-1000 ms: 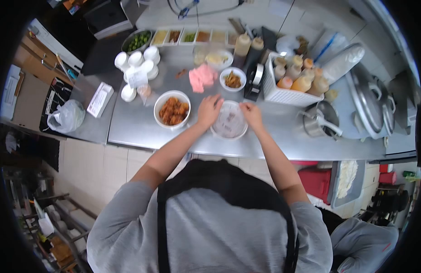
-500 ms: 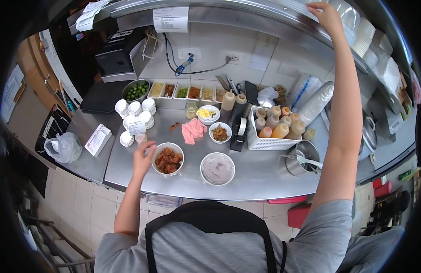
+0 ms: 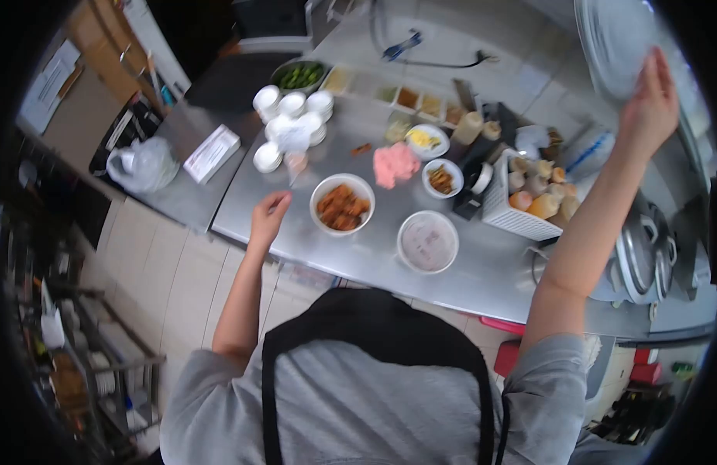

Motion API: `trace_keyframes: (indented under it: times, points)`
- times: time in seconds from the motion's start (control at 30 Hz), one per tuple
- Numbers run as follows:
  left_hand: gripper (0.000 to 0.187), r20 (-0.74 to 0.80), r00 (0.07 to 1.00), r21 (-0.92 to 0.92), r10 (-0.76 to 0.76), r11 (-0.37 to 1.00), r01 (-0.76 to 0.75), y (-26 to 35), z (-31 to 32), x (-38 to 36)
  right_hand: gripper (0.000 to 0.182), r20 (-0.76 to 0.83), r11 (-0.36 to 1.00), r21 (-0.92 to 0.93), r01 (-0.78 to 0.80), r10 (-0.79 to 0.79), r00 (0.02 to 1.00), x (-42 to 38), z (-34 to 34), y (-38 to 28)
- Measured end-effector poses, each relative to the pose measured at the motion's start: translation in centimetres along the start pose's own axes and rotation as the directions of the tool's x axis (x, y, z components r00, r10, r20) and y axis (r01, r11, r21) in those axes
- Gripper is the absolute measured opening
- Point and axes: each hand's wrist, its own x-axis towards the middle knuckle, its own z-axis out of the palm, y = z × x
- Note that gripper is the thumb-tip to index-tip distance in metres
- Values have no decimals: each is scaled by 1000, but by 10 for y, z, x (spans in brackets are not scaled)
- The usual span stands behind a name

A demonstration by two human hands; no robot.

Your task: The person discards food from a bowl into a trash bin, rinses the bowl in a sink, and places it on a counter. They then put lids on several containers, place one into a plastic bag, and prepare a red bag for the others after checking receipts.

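Observation:
My left hand (image 3: 270, 219), fingers loosely curled with a gap at the thumb, hovers empty left of a white bowl (image 3: 316, 220) of reddish-brown saucy chunks (image 3: 343, 208). Up at the right, my raised right hand (image 3: 649, 105) has its fingers against a clear round plastic lid (image 3: 618, 50) and seems to grip it; blur hides whether it is one or several. A second white bowl with a translucent lid on it (image 3: 427, 241) stands right of the open bowl. Behind them are a small bowl of browned food (image 3: 441, 180) and one with yellow food (image 3: 427, 141).
White cup stacks (image 3: 293, 128) with a paper slip stand back left, near a pink cloth (image 3: 395, 164). A white basket (image 3: 521, 217) of sauce bottles is at right, by a metal pot lid (image 3: 641, 256). A plastic bag (image 3: 145, 167) and a box (image 3: 212, 153) lie left.
The view has turned and shifted. My right hand has come away from the overhead shelf, with a clear lid now beside its fingers. My left hand has drawn back from the bowl of chunks.

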Motion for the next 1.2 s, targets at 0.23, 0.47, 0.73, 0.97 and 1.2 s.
trace_keyframes:
  times: [0.23,0.47,0.73,0.97,1.2]
  points:
    - [44,4,963,-425,-269,871,245,-14,41,11,20,162,562,-310,-767,826,540,-376,59,81]
    - [36,-217,973,-76,-82,995,67,-29,97,18,15,98,540,-491,-684,814,573,-475,89,94]
    - [30,-258,964,-33,68,996,-79,-46,109,31,28,228,543,-698,-467,787,574,-470,75,115]
    - [40,106,971,-82,-212,972,221,-57,100,52,47,205,220,-681,-698,973,106,-471,61,133]
    - [35,115,981,188,-155,973,132,-55,95,55,42,229,218,-769,-601,972,60,-443,48,131]
